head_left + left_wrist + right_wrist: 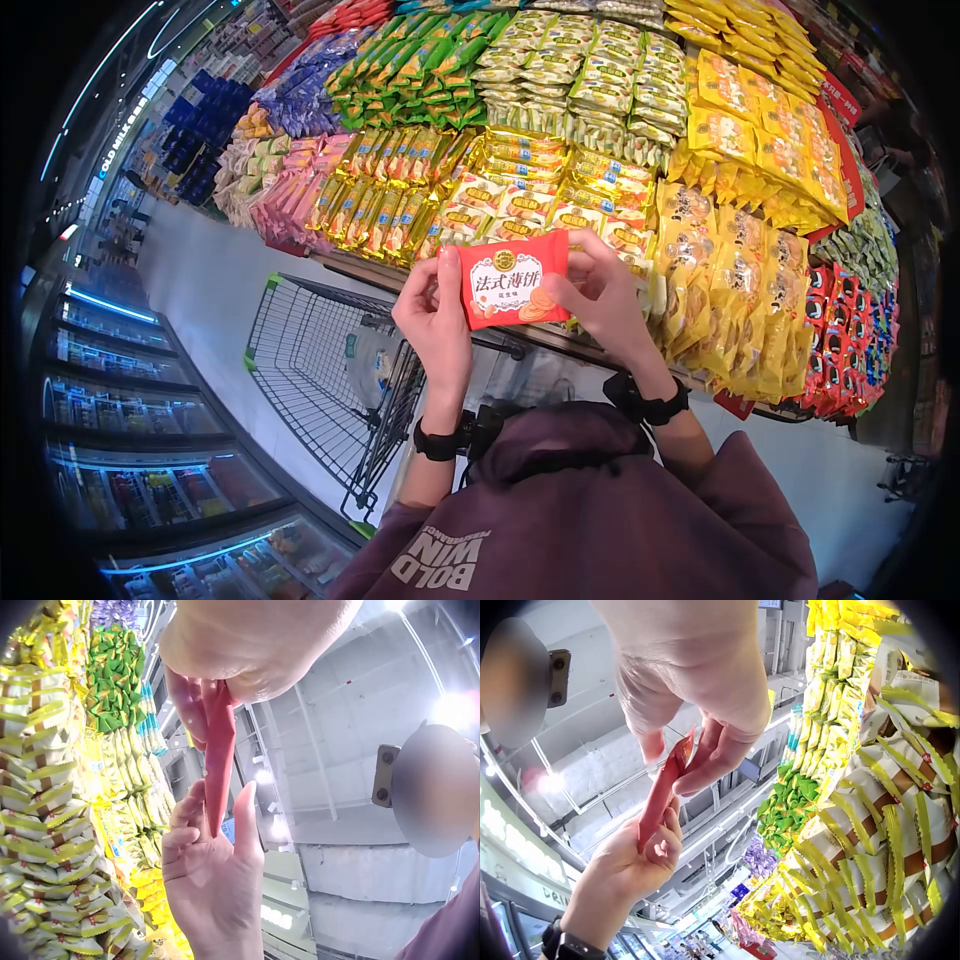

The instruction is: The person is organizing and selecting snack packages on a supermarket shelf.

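Note:
A flat red snack packet (510,285) with a white label, Chinese lettering and a picture of thin round biscuits is held up before the chest, its printed face toward the head camera. My left hand (432,310) pinches its left end, thumb over the front. The right hand (608,300) holds the right end, fingers curled behind and thumb close over the lower right corner. Seen edge-on in the left wrist view, the thin packet (219,765) spans between both hands. In the right wrist view its end (676,757) looks crinkled beside the right fingers.
A sloping display of packaged snacks lies ahead, with green packs (420,65), yellow bags (735,110) and gold packs (385,190). An empty-looking wire shopping cart (310,350) stands at the left. Lit refrigerated cases (150,430) line the far left.

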`<state>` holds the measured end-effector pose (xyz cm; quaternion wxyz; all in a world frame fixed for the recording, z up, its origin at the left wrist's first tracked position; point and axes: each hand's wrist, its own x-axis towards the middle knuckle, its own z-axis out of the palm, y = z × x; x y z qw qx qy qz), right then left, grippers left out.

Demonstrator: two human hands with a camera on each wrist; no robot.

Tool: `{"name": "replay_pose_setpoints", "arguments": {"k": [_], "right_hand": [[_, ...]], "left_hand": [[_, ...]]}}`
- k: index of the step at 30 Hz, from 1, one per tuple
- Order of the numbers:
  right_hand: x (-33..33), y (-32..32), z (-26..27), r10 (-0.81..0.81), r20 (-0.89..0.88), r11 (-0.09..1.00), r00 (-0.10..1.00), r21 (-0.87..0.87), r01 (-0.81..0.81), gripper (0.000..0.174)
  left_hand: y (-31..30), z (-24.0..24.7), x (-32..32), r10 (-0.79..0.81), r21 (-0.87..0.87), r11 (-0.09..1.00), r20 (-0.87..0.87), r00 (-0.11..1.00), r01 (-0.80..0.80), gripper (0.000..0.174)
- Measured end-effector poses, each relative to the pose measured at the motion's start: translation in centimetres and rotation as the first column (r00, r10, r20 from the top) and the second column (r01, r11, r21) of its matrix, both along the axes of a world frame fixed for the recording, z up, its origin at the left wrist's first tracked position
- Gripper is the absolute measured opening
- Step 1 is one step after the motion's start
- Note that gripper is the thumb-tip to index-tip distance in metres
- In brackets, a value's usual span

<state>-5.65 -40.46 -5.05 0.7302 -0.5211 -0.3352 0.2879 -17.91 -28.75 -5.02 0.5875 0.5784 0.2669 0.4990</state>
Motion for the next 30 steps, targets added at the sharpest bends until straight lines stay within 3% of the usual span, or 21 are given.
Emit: {"name": "replay_pose_setpoints", "arguments": {"k": [1, 2, 5, 6, 9, 10, 13, 17, 20, 21, 23, 24, 27, 30], "right_hand": [[0.1, -0.5, 0.0, 0.044, 0.072, 0.997, 0.996, -0.061, -0.039, 0.016], [0.1, -0.7, 0.0, 0.089, 0.141, 0.99, 0.986, -0.123, -0.072, 0.02], [-0.1, -0.8, 0.4, 0.095, 0.06, 0.995, 0.994, -0.023, -0.094, 0.024], [0.1, -1.0, 0.3, 0.068, 0.178, 0.998, 0.982, -0.021, -0.065, 0.023], [0.8, -1.1, -0.6, 0.003, 0.438, 0.999, 0.899, 0.04, -0.023, 0.025], [0.9, -0.9, -0.9, -0.012, 0.471, 0.994, 0.882, 0.1, -0.04, 0.027], [0.8, -0.9, -0.7, -0.075, 0.577, 0.98, 0.813, 0.192, -0.046, 0.034], [1.1, -1.4, -0.8, -0.106, 0.636, 0.98, 0.764, 0.196, -0.027, 0.028], [0.4, -2.2, -0.5, -0.09, 0.554, 0.996, 0.828, 0.038, 0.083, 0.03], [0.1, -2.4, -0.4, -0.088, 0.502, 0.991, 0.861, -0.042, 0.126, 0.032], [-0.1, -2.0, -0.4, -0.01, 0.196, 1.0, 0.981, 0.024, 0.006, 0.045], [-0.2, -1.8, -0.5, 0.044, 0.035, 0.996, 0.998, 0.07, -0.046, 0.052], [-0.1, -1.3, -2.0, -0.085, 0.345, 0.996, 0.935, 0.01, 0.088, 0.074], [0.3, -2.0, -0.3, -0.122, 0.733, 0.989, 0.669, 0.03, 0.147, 0.078]], "left_hand": [[0.0, 0.1, -0.2, 0.002, 0.007, 1.0, -0.007, 1.0, -0.002, 0.023], [0.2, 0.0, -0.9, -0.051, -0.04, 0.998, -0.042, 0.998, 0.049, 0.012], [0.0, 0.6, -2.0, -0.199, 0.1, 0.974, -0.058, 0.978, 0.204, 0.015], [0.4, 0.8, -3.0, -0.272, 0.092, 0.951, -0.202, 0.941, 0.295, 0.024], [1.1, 0.4, -3.1, -0.307, 0.361, 0.846, -0.272, 0.912, 0.393, 0.022], [1.5, 0.0, -2.9, -0.32, 0.368, 0.852, -0.194, 0.927, 0.371, 0.021], [2.0, 0.6, -2.8, -0.244, 0.596, 0.725, -0.245, 0.938, 0.345, 0.024], [1.7, 1.2, -2.6, -0.232, 0.637, 0.681, -0.28, 0.931, 0.361, 0.022], [1.7, -0.1, -2.5, -0.278, 0.534, 0.756, -0.26, 0.925, 0.378, 0.026], [1.1, 0.2, -2.5, -0.309, 0.383, 0.837, -0.258, 0.915, 0.391, 0.029], [-0.8, 1.3, -2.4, -0.36, 0.052, 0.922, -0.246, 0.9, 0.383, 0.034], [-0.8, 1.3, -2.4, -0.391, -0.001, 0.915, -0.239, 0.889, 0.403, 0.042], [-0.6, 1.3, -2.5, -0.403, -0.11, 0.915, -0.188, 0.896, 0.388, 0.041], [-0.1, 1.0, -3.0, -0.396, -0.176, 0.914, -0.182, 0.9, 0.366, 0.042]]}}
